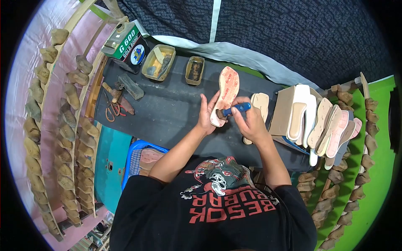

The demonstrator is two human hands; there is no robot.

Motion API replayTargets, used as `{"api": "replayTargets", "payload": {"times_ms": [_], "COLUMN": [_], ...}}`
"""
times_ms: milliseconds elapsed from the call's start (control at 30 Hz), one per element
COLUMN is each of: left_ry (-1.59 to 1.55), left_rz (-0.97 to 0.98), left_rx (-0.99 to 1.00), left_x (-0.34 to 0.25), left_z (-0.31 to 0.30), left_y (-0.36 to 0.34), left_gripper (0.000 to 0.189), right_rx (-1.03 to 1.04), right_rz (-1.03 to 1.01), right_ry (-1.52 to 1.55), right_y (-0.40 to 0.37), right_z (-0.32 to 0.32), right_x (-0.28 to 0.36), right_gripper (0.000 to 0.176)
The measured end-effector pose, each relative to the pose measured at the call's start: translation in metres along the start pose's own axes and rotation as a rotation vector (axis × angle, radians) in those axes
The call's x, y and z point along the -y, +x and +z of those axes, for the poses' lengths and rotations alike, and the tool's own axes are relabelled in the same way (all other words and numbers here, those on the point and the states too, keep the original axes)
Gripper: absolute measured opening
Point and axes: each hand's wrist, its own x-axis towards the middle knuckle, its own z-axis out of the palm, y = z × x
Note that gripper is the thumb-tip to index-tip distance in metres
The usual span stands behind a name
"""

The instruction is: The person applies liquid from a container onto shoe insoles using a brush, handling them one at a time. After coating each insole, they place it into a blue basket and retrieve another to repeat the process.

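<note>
gripping the sole (226, 90) at its near end, left hand (207, 113) was closed on it above the dark mat (167, 111). long axis ran away from the body. right hand (252, 124) was clenched on the blue-handled brush (234, 110), bristles meeting that near end from the right.

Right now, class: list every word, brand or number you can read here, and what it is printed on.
"G 600": green and white rectangular metal tin.
"GOLD BOND": same tin, underneath.
"BESOK": red letters, upside down, on the black T-shirt; its second line is unclear.
Red print on the pale shoe sole in the left hand: too blurred.
Blue-handled brush in the right hand: no text.
</note>
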Motion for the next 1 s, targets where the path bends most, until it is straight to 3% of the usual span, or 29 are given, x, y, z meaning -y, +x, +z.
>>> {"api": "replayTargets", "payload": {"times_ms": [100, 200, 333, 367, 467, 600, 633, 733, 767, 867, 900, 1000], "left_ry": [-0.03, -0.099, -0.12, -0.135, -0.033, -0.073, -0.124, -0.116, -0.077, -0.059, -0.094, -0.108], "left_rz": [0.043, 0.027, 0.004, -0.019, -0.002, -0.035, -0.01, -0.036, -0.02, -0.009, 0.0, 0.043], "left_rx": [-0.027, -0.014, 0.014, -0.081, 0.058, 0.057, -0.039, -0.043, 0.062, -0.058, 0.014, -0.03], "left_x": [0.001, -0.001, -0.003, -0.001, 0.005, 0.004, 0.001, 0.004, 0.006, 0.001, -0.001, 0.004], "left_z": [0.0, 0.002, 0.006, 0.01, -0.002, -0.002, 0.017, 0.001, -0.012, 0.005, 0.0, 0.001], "left_y": [0.0, -0.001, -0.003, -0.002, 0.0, -0.001, -0.003, 0.001, 0.002, 0.001, 0.002, 0.007], "left_gripper": [0.095, 0.094, 0.096, 0.097, 0.098, 0.096, 0.095, 0.096, 0.096, 0.094, 0.094, 0.094], "right_rx": [0.137, 0.199, 0.101, 0.067, -0.008, 0.106, 0.126, 0.099, 0.065, 0.053, 0.069, 0.204], "right_rz": [-0.13, -0.128, -0.014, -0.054, -0.03, -0.031, -0.119, -0.029, 0.016, 0.01, -0.077, -0.146], "right_ry": [0.048, 0.015, 0.062, 0.045, 0.003, 0.104, 0.029, 0.056, 0.099, 0.016, -0.013, -0.052], "right_y": [-0.004, -0.005, 0.005, 0.006, 0.011, 0.005, 0.005, 0.006, 0.007, 0.009, 0.008, 0.0], "right_z": [0.001, 0.001, -0.007, -0.007, -0.009, -0.005, -0.005, -0.006, -0.006, -0.015, -0.014, -0.016], "right_x": [0.006, 0.005, 0.004, -0.002, -0.003, -0.007, -0.004, -0.003, -0.005, 0.001, -0.002, 0.004], "right_gripper": [0.014, 0.013, 0.015, 0.017, 0.018, 0.019, 0.019, 0.019, 0.018, 0.017, 0.016, 0.015]}}
